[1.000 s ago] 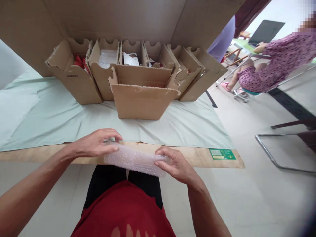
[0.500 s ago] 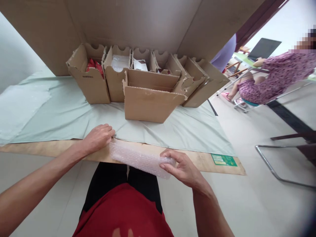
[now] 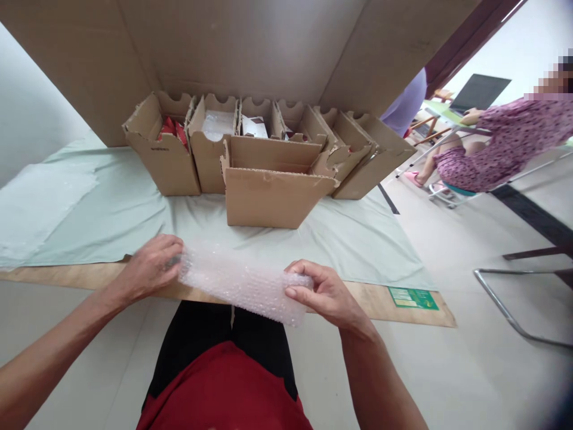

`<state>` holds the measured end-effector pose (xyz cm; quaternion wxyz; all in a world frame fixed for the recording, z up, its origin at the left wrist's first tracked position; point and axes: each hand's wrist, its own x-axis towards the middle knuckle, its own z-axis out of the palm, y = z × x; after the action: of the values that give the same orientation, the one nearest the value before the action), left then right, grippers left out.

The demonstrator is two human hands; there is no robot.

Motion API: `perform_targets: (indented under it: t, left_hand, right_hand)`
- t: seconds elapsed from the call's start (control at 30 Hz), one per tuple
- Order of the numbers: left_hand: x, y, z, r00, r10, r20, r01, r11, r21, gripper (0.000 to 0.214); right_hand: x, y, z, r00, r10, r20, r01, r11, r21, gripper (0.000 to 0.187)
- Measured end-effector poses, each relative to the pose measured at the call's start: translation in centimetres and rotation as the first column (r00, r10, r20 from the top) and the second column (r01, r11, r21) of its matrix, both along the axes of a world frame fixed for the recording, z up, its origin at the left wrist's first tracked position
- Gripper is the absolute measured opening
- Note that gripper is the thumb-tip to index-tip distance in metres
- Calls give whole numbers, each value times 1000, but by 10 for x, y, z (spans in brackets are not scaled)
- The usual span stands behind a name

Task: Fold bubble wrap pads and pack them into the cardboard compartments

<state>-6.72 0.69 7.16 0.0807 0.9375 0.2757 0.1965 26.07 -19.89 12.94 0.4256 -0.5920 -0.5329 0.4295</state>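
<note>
A strip of clear bubble wrap (image 3: 242, 283) stretches between my two hands, partly over the table's front edge. My right hand (image 3: 320, 292) grips its right end, thumb on the near side and fingers curled over the top. At the left end, my left hand (image 3: 156, 263) is closed on the wrap's edge, its fingertips slightly blurred. Whether anything lies inside the bubble wrap I cannot tell. Just beyond, a cardboard bin (image 3: 273, 197) stands on the pale green cloth (image 3: 197, 218).
Behind that bin, a row of several cardboard bins (image 3: 174, 170) holds red packets (image 3: 172, 128), clear wrap and white pieces. A large cardboard panel (image 3: 242, 48) rises at the back. Plastic sheets (image 3: 40, 209) lie at left. A seated person (image 3: 487, 143) is at a laptop on the right.
My left hand has moved left and slightly nearer, and the bubble wrap now looks wider and more spread out. My right hand keeps its grip, shifted slightly left and up.
</note>
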Motion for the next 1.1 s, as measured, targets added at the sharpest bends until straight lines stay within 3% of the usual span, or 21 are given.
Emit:
perform_targets:
  t: [0.17,0.27,0.37,0.43,0.53,0.63,0.77,0.9,1.0,1.1]
  left_hand:
    - [-23,3,-17,985,120,-125,-106,988,112,42]
    - [-42,-8,-26,976,106,-189,-89,991,98,47]
    - [-54,-25,-23,982,122,-146,-106,988,112,39]
    - [-48,-39,-16,987,149,-67,-137,979,151,37]
    - [-15,-68,-6,992,94,79,-107,978,177,48]
    - [31,-104,-6,992,-42,120,28,993,114,62]
    - [73,-138,-20,977,-159,145,148,985,87,59]
    - [80,-146,-37,965,-182,189,169,982,80,53]
    - [75,-143,-46,943,-183,279,178,983,42,41]
    - [69,-138,-48,906,-153,395,197,978,-73,37]
  right_hand:
    - [17,32,-18,977,-122,-177,116,992,-46,40]
    - [29,48,-31,977,-159,-144,137,978,-155,43]
    - [37,52,-40,976,-206,-72,183,953,-242,49]
    - [38,49,-43,973,-222,-59,199,942,-271,51]
    - [31,39,-46,967,-241,-82,211,941,-265,48]
    - [10,20,-49,930,-331,-158,296,932,-207,46]
    - [-33,-16,-57,766,-536,-353,471,843,-260,51]
    - [-71,-47,-74,621,-633,-462,535,773,-341,54]
    - [-73,-65,-84,657,-620,-428,519,784,-339,52]
    - [-49,-84,-85,791,-571,-222,560,821,-116,45]
